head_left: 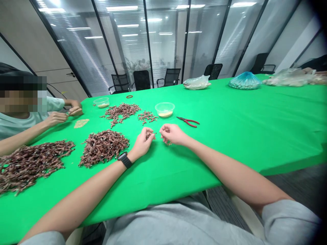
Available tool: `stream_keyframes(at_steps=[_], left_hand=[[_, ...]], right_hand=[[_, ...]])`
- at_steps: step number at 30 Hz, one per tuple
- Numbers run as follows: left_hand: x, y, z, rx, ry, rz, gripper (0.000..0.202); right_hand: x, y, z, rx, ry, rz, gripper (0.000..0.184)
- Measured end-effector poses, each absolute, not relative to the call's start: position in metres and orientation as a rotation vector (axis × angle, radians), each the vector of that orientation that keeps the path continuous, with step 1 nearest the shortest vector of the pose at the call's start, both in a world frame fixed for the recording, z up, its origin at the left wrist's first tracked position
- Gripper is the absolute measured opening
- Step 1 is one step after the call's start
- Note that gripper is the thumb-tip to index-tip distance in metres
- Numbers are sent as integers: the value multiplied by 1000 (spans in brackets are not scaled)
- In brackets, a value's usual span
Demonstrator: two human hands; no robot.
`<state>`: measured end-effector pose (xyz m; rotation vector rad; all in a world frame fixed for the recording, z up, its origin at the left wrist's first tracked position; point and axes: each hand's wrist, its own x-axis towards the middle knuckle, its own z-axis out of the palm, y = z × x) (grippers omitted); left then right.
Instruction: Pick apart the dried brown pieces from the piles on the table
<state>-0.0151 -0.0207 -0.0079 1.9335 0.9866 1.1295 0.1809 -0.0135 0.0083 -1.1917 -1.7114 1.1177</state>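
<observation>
Near the middle of the table, my left hand [145,141] is closed in a pinch, and a tiny dark-tipped piece [155,133] sticks out from its fingertips. My right hand [173,133] is also pinched, its fingertips a small gap away from that piece. What the right fingers hold is too small to make out. Small gold-coloured bits [168,144] show just under the right hand. Beyond the hands stands a clear plastic tub [165,109] with pale yellow pieces in it. Red-handled pliers [188,121] lie to its right, jaws pointing left.
Piles of small brown-and-silver parts [103,148] lie left of my hands, with a small cluster [147,116] nearer. A co-worker [33,112] sits at the left beside another tub [101,102]. Plastic bags [244,81] rest along the far edge of the green-covered table [242,126].
</observation>
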Motion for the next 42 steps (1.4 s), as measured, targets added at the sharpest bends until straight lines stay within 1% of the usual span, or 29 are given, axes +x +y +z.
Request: stream_keyframes(at_steps=[5, 8, 12, 17, 20, 26, 34, 42], left_hand=[[-11, -26, -5, 1662, 971, 1150, 33], [-8, -31, -4, 1538, 990, 1107, 38], [-5, -29, -7, 1448, 956, 1060, 40], [-5, -23, -12, 1396, 844, 1001, 33], [-7, -23, -12, 1466, 854, 957, 30], [-7, -28, -11, 1658, 860, 888, 34], [-4, -33, -6, 1686, 915, 844, 17], [-4, -34, -5, 1677, 944, 846, 18]], right_hand=[[181, -22, 14, -1146, -1892, 688, 6], [180, -27, 17, -1058, -1907, 560, 7], [177, -31, 17, -994, -1928, 558, 7], [173, -32, 14, -990, -1990, 553, 10], [172, -32, 13, -970, -2003, 588, 10], [173, -31, 10, -993, -2018, 599, 10], [172, -32, 8, -995, -2052, 669, 10], [175, -33, 10, -1023, -2087, 680, 9]])
